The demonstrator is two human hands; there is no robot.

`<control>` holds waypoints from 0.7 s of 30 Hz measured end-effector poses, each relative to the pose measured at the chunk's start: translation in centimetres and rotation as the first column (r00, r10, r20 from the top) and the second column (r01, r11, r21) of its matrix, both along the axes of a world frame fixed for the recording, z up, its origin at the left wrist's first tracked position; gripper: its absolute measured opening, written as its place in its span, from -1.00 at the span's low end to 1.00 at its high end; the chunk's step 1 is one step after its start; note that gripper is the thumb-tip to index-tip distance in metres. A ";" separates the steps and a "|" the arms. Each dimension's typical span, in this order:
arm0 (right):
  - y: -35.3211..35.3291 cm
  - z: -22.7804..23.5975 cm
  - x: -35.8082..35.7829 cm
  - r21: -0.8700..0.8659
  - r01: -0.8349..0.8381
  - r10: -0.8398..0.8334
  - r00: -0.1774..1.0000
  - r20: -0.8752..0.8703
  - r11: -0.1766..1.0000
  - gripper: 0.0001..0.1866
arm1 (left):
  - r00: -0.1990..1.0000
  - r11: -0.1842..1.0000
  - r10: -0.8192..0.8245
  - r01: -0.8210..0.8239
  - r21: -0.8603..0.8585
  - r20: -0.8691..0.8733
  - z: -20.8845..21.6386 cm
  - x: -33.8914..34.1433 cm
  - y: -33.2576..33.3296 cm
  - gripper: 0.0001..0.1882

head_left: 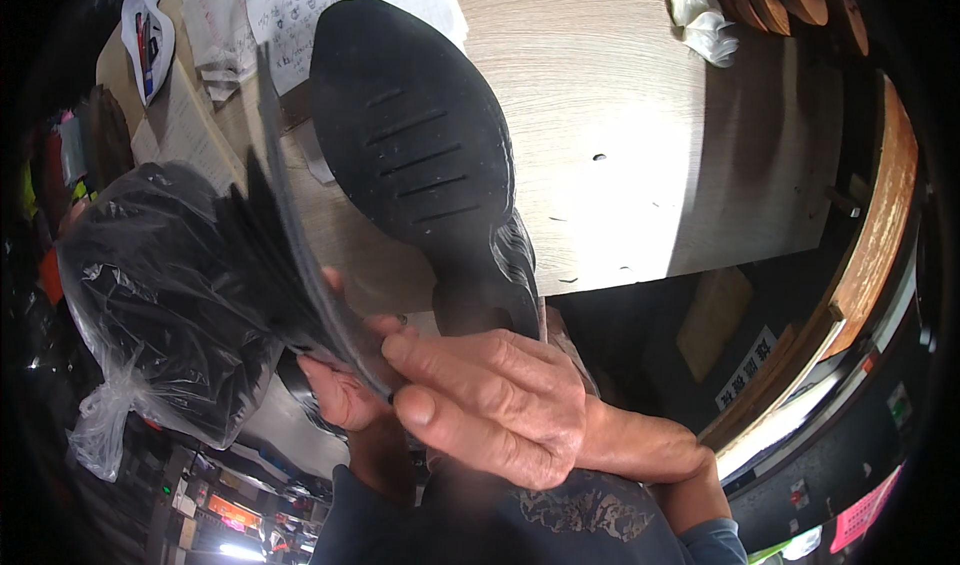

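Note:
Thin black sole-shaped pieces, seen nearly edge-on, rise upright and tilted from between my hands. My left hand is closed round their lower end from the left, partly hidden behind them. From the right, my right hand presses its fingertips on the lower edge of the same pieces. Just beyond my right hand is a larger black shoe sole with several slits across its front. Its side shows layered edges, and its heel end disappears behind my right hand.
A clear plastic bag of black pieces is at left. Written papers and a white tray with pens lie on the wood-grain table. Brown soles and crumpled white plastic sit at far right. A wood-edged board curves along the right.

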State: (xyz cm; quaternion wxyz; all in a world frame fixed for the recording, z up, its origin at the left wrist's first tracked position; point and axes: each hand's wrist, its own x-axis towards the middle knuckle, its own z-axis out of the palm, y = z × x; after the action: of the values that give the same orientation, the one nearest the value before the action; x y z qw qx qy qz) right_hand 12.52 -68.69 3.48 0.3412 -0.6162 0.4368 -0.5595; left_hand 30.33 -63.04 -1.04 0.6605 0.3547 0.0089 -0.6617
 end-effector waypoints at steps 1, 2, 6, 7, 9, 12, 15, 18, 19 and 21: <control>-0.1 0.4 -0.1 0.011 0.006 -0.006 1.000 0.024 1.000 -0.51 | 0.993 0.988 -0.076 0.088 -0.125 0.093 0.1 0.3 -0.2 -0.17; -0.3 0.6 -0.3 0.017 0.001 -0.002 0.999 0.034 1.000 -0.48 | 0.971 0.954 -0.152 0.193 -0.231 0.184 0.0 0.5 -0.4 -0.20; -1.6 -0.5 -2.0 0.129 0.179 -0.162 0.978 -0.134 0.975 -0.34 | 0.792 0.948 -0.160 0.290 -0.132 0.589 -1.2 0.9 -1.5 -0.34; -2.1 -1.4 -2.7 0.141 0.189 -0.144 0.950 -0.277 0.972 -0.30 | 0.790 0.942 -0.175 0.307 -0.132 0.587 -1.5 0.7 -1.7 -0.36; -3.1 -3.7 -2.8 0.163 0.236 -0.167 0.921 -0.352 0.958 -0.25 | 0.717 0.978 -0.164 0.209 0.015 0.677 -2.0 0.3 -1.8 -0.38; -2.8 -4.7 -2.7 0.118 0.221 -0.178 0.938 -0.298 0.968 -0.23 | 0.681 0.987 -0.143 0.150 0.055 0.718 -2.1 0.3 -1.9 -0.40; -1.9 -4.0 -3.2 0.190 0.263 -0.176 0.908 -0.381 0.946 -0.33 | 0.774 0.986 -0.135 0.167 0.006 0.619 -1.5 1.4 -1.8 -0.37; -0.4 -1.6 -4.1 0.224 0.197 -0.111 0.932 -0.346 0.955 -0.30 | 0.859 0.985 -0.100 0.158 -0.073 0.502 -0.2 2.4 -1.2 -0.34; 0.1 -0.9 -4.2 0.264 0.056 -0.003 0.980 -0.197 0.963 -0.28 | 0.862 0.989 -0.076 0.127 -0.069 0.501 0.5 2.4 -0.9 -0.33; 0.9 0.4 -3.9 0.321 -0.196 0.202 0.979 0.015 0.927 -0.15 | 0.880 0.995 -0.028 0.071 -0.073 0.474 2.0 1.9 -0.8 -0.31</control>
State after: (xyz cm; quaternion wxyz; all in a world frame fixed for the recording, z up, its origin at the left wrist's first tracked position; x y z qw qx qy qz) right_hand 8.58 -67.77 3.85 0.4876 -0.5988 0.4604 -0.4379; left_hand 32.24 -63.79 0.91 0.6406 0.4757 -0.1904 -0.5718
